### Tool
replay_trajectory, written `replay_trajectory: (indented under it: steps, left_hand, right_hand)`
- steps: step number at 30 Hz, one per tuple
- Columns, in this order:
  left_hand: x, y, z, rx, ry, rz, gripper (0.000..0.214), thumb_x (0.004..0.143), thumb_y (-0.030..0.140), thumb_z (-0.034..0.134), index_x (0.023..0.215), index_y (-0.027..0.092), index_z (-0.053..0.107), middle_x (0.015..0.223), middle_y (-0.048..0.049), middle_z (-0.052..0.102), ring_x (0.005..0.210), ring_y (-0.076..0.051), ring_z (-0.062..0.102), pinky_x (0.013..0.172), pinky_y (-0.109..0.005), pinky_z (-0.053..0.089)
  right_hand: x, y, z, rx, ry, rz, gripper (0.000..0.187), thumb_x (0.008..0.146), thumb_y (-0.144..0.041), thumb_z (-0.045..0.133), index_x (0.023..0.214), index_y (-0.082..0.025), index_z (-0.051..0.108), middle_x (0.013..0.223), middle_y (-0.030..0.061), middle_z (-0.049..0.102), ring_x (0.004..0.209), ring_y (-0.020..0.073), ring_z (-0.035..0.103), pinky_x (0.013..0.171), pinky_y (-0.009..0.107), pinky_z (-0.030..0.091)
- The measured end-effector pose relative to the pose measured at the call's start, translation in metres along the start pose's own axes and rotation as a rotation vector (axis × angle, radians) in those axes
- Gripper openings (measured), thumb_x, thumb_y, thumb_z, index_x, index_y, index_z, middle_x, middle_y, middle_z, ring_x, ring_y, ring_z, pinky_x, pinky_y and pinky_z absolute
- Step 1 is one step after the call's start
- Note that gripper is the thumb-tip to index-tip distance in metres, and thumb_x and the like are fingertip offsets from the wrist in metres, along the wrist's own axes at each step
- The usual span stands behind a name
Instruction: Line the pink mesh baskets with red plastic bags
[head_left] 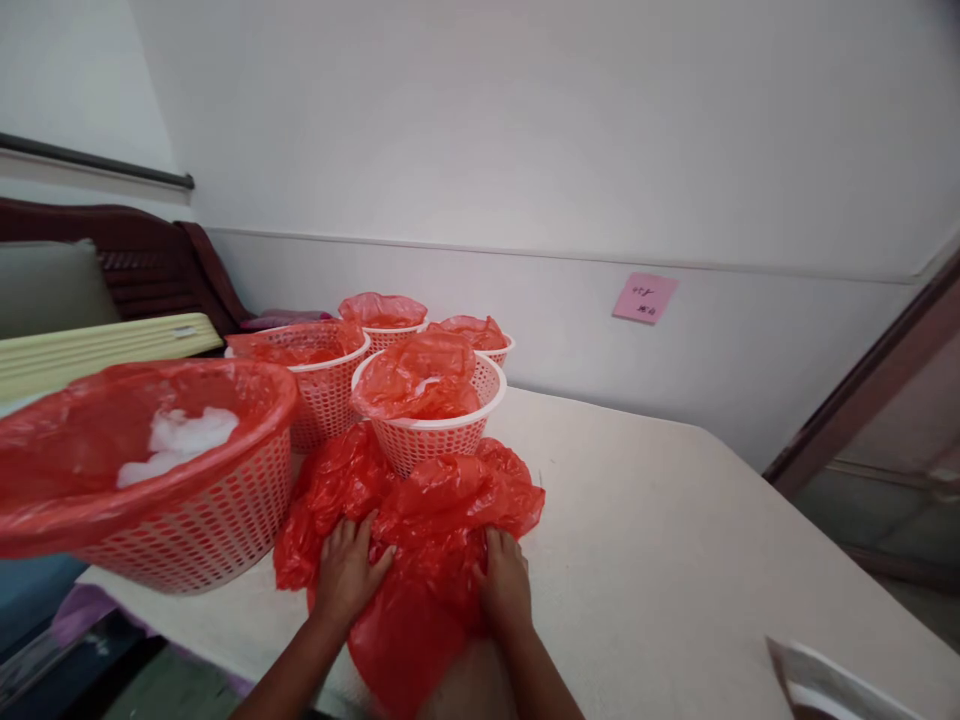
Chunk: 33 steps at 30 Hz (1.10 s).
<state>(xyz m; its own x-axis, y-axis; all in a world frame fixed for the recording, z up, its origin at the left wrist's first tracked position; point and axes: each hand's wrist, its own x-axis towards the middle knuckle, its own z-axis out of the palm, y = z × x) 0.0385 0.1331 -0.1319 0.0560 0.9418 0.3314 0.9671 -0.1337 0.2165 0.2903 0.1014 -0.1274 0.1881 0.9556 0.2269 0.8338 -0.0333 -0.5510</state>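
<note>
A crumpled red plastic bag (pixel 427 520) lies on the white table (pixel 660 560) near its front edge. My left hand (pixel 346 568) rests on the bag's left side with fingers spread flat. My right hand (pixel 504 580) presses on its right side, fingers together and curled slightly into the plastic. Just behind the bag stands a white mesh basket (pixel 435 432) with red plastic stuffed inside it.
A large white basket lined in red plastic (pixel 202 520), with white stuff inside, sits at the left. More lined baskets (pixel 322 385) stand behind. A pink note (pixel 643 298) sticks to the wall. A shiny object (pixel 832 685) lies at the table's right front corner.
</note>
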Motion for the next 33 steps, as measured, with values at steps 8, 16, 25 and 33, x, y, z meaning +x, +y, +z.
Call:
replay_trajectory:
  steps: [8, 16, 25, 33]
  left_hand:
    - [-0.010, -0.008, -0.022, -0.024, -0.047, 0.074, 0.059, 0.091, 0.049, 0.046, 0.138, 0.014, 0.047, 0.133, -0.0169, 0.053, 0.129, -0.032, 0.046, 0.107, -0.050, 0.037]
    - [-0.037, 0.013, -0.070, -0.109, 0.129, 0.242, 0.054, 0.091, 0.045, 0.050, 0.136, 0.017, 0.046, 0.144, -0.0161, 0.045, 0.134, -0.032, 0.042, 0.109, -0.054, 0.037]
    - [0.015, 0.119, -0.066, -0.130, -0.093, 0.339, 0.063, 0.088, 0.043, 0.053, 0.142, 0.013, 0.045, 0.154, -0.0213, 0.034, 0.144, -0.037, 0.027, 0.116, -0.054, 0.022]
    - [0.043, 0.155, 0.002, -0.148, -0.274, 0.291, 0.065, 0.085, 0.036, 0.054, 0.144, 0.010, 0.044, 0.150, -0.0227, 0.042, 0.140, -0.037, 0.035, 0.114, -0.049, 0.028]
  right_hand:
    - [-0.004, 0.010, -0.007, 0.088, 0.029, 0.017, 0.047, 0.083, -0.029, 0.051, 0.126, -0.011, 0.057, 0.118, 0.0149, 0.063, 0.111, 0.0278, 0.057, 0.096, 0.037, 0.043]
    - [-0.007, 0.029, -0.029, 0.158, 0.228, 0.029, 0.045, 0.086, -0.036, 0.042, 0.118, -0.008, 0.060, 0.113, 0.0168, 0.064, 0.108, 0.0278, 0.057, 0.099, 0.041, 0.042]
    - [-0.014, 0.020, -0.029, 0.137, 0.221, -0.016, 0.051, 0.086, -0.034, 0.045, 0.131, -0.011, 0.053, 0.126, 0.0159, 0.059, 0.117, 0.0282, 0.052, 0.103, 0.041, 0.039]
    - [-0.005, 0.024, -0.007, 0.108, 0.082, 0.045, 0.042, 0.082, -0.027, 0.052, 0.119, -0.009, 0.062, 0.112, 0.0168, 0.065, 0.107, 0.0295, 0.059, 0.095, 0.038, 0.044]
